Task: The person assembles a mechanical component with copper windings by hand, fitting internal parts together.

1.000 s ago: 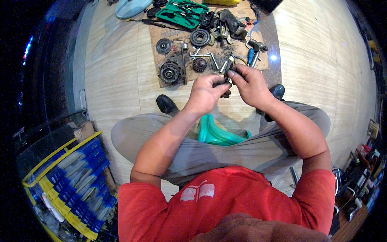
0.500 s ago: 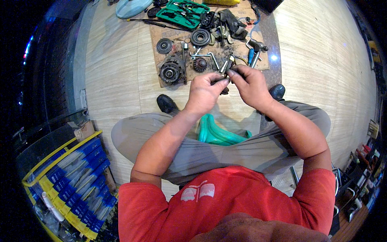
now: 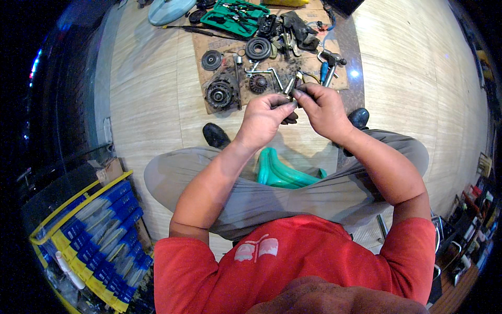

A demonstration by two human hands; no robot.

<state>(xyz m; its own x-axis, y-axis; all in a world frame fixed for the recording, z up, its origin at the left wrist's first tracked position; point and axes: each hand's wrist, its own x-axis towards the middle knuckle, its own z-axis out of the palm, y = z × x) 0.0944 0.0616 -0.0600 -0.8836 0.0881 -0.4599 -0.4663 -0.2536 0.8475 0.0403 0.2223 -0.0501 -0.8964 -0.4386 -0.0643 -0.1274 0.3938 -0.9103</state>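
My left hand (image 3: 268, 116) and my right hand (image 3: 326, 112) meet above the near edge of a dirty cardboard sheet (image 3: 210, 41), both closed on a small dark part (image 3: 293, 98) that is mostly hidden by my fingers. Just beyond them lie a black round gear (image 3: 258, 83), a bent metal rod (image 3: 261, 71) and pliers with yellow-edged handles (image 3: 310, 79). A larger toothed assembly (image 3: 220, 94) sits to the left, with a black pulley (image 3: 258, 48) farther back. A hammer (image 3: 332, 59) and a blue-handled tool (image 3: 323, 70) rest at the right of the cardboard.
An open green tool case (image 3: 235, 18) and a pale blue disc (image 3: 171, 11) are at the back. A green plastic stool (image 3: 285, 172) is between my bent legs. A yellow rack of blue packages (image 3: 91, 238) stands at lower left, and assorted tools (image 3: 465, 230) at lower right.
My left hand has shifted slightly up and left, and my right hand slightly up, both still pinched on the small part. The things on the cardboard look the same.
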